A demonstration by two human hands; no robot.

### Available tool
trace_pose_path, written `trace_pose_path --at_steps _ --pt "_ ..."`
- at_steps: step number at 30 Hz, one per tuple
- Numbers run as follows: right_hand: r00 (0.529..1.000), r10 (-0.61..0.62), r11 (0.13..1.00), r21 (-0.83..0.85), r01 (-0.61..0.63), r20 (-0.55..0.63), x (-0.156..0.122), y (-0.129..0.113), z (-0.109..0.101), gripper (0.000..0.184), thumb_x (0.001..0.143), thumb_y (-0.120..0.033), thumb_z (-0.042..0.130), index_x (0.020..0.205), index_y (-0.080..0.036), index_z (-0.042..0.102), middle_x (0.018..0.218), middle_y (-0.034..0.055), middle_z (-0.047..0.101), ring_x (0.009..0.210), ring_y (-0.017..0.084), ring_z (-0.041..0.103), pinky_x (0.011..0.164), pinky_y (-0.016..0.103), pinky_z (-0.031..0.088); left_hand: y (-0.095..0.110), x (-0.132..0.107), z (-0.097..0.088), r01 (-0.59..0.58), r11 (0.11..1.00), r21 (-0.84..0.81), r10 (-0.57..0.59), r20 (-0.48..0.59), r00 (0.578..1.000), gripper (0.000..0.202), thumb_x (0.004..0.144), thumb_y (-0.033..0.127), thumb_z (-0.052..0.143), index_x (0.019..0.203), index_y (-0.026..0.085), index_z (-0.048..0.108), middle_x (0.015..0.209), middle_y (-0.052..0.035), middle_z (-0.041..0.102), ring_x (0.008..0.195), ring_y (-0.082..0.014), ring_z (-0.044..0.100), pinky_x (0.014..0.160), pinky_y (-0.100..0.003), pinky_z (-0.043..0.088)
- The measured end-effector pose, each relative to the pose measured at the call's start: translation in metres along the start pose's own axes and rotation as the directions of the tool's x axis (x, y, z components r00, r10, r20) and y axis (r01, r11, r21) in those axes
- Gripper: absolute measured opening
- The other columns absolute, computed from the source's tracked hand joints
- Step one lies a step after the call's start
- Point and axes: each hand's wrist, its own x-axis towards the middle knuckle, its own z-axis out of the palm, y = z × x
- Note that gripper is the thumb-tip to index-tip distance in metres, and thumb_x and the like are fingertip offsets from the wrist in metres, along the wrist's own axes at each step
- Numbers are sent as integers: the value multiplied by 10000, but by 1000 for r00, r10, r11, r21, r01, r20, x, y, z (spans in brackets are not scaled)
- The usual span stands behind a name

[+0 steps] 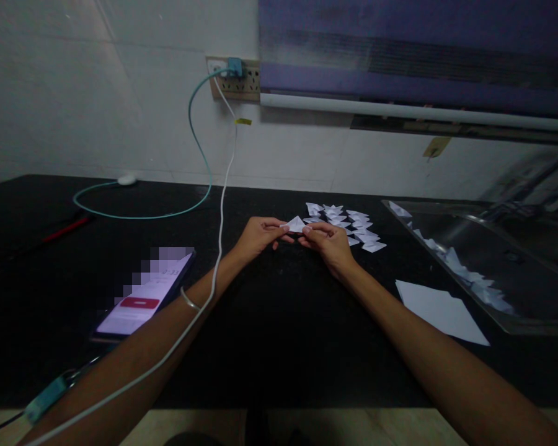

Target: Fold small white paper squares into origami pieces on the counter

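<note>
A small piece of white paper, folded to a pointed, roughly triangular shape (296, 225), is held up between both hands over the black counter. My left hand (261, 238) pinches its left corner between thumb and fingers. Its right corner is gripped by my right hand (329, 244). Just behind and beside the right hand lie several similar folded paper pieces (365, 235), set out in overlapping rows. A stack of flat white paper sheets (439, 310) rests to the right of my right forearm.
More folded papers (465, 272) line the near edge of a metal sink (534, 266) on the right. A lit phone (142, 300) lies by my left forearm. A white cable (222, 210) hangs from the wall socket (242, 87) across that forearm; a teal cable (144, 217) loops behind.
</note>
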Motion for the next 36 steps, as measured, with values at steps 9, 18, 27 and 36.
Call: trace_pose_path --at_steps 9,18,27,36 --pt "1000 5 1000 22 -5 -6 -1 -2 0 234 629 -309 861 746 -183 702 677 33 729 656 173 718 795 373 631 -8 4 0 21 996 -87 -20 22 1000 352 802 336 770 1068 111 722 923 -134 790 708 -157 737 499 -209 480" --pt "999 38 997 64 -37 -10 0 -2 -1 181 613 -249 843 707 -179 705 693 34 726 682 176 721 820 373 618 -5 3 2 63 991 -116 -70 -59 996 223 746 287 813 822 115 694 830 -113 785 644 -128 716 531 -207 477" --pt "1000 15 999 34 -15 -8 1 3 0 240 637 -270 834 779 -182 662 685 25 725 641 161 715 747 325 616 -3 6 3 52 993 -110 -62 -91 994 310 699 215 804 796 179 512 715 -52 756 644 -159 728 530 -217 487" --pt "1000 -2 998 58 2 -3 0 3 0 441 651 -236 840 957 -223 522 677 -18 723 658 165 742 749 309 622 -5 6 1 19 986 -166 -30 -67 997 413 701 198 771 905 217 413 713 -37 748 666 -188 737 548 -241 503"
